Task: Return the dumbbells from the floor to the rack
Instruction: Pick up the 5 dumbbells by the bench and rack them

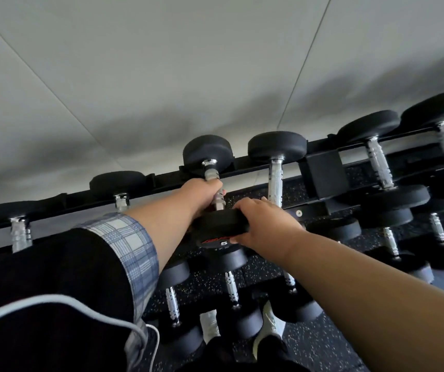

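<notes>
A small black dumbbell with a chrome handle lies across the top tier of the black rack; its near head is marked 5. My left hand is wrapped around the handle. My right hand grips the near head from the right side. The far head rests at the rack's back rail, against the wall.
Several other dumbbells sit on the top tier to the left and right, with bigger ones at the far right. A lower tier holds more dumbbells. My white shoes stand on the speckled floor mat.
</notes>
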### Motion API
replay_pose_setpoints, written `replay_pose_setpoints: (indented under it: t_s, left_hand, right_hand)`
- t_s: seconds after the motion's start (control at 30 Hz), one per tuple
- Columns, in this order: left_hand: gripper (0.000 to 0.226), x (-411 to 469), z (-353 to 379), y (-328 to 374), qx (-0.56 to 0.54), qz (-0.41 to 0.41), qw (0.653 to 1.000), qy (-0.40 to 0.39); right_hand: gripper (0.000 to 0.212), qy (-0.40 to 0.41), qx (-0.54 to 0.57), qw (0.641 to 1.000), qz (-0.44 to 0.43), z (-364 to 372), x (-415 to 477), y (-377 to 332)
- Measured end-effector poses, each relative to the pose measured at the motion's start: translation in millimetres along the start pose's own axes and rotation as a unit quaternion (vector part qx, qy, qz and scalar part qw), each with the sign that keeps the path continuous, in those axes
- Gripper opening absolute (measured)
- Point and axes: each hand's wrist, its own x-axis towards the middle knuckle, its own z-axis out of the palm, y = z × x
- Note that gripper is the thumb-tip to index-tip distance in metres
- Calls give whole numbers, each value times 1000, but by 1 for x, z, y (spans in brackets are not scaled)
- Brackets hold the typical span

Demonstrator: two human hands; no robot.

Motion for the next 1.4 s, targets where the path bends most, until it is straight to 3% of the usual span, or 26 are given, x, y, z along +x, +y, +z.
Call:
replay_pose_setpoints:
  t_s: [0.17, 0.27, 0.4, 0.57, 0.7, 0.83, 0.93, 0.97, 1.03, 1.1, 1.2, 1.33, 1.4]
  left_hand:
    - [13, 11, 1, -13, -43, 6, 999, 6]
    - [14, 15, -4, -25, 13, 35, 999, -28]
    - [32, 19, -4, -37, 100, 54, 994, -4]
    - [47, 18, -9, -45, 152, 72, 986, 15]
    - [44, 6, -6, -40, 172, 78, 982, 26]
    - [40, -8, 4, -30, 257, 65, 961, 73]
    - [57, -30, 16, -28, 239, 94, 956, 145]
    - [61, -41, 18, -31, 219, 150, 948, 176]
    - [54, -61, 23, -40, 245, 318, 895, 194]
    - [44, -75, 31, -48, 307, 427, 842, 120]
    - [43, -86, 46, -55, 418, 429, 800, -18]
    - [65, -89, 58, -57, 528, 394, 750, -61]
    - [72, -87, 65, -56, 561, 374, 737, -41]
  right_hand:
    - [45, -18, -80, 996, -16, 14, 9, -2]
    - [44, -47, -126, 991, -26, 26, 8, -5]
    - [42, -52, -198, 978, -48, 42, 6, -4]
    - [50, -64, -256, 964, -45, 53, 6, -8]
    - [61, -90, -284, 954, -32, 54, 7, -17]
    - [61, -89, -276, 956, -36, 39, -1, -16]
    - [63, -35, -178, 983, -23, 15, -18, -4]
    - [62, 0, -132, 991, -2, 5, -26, 2]
    - [55, 81, -41, 993, 69, -11, -41, 20]
    - [43, 134, 52, 977, 159, -24, -54, 42]
    - [28, 133, 161, 945, 250, -28, -67, 74]
    - [65, -14, 118, 965, 233, -13, -79, 92]
    - [82, -22, 77, 976, 202, -1, -80, 94]
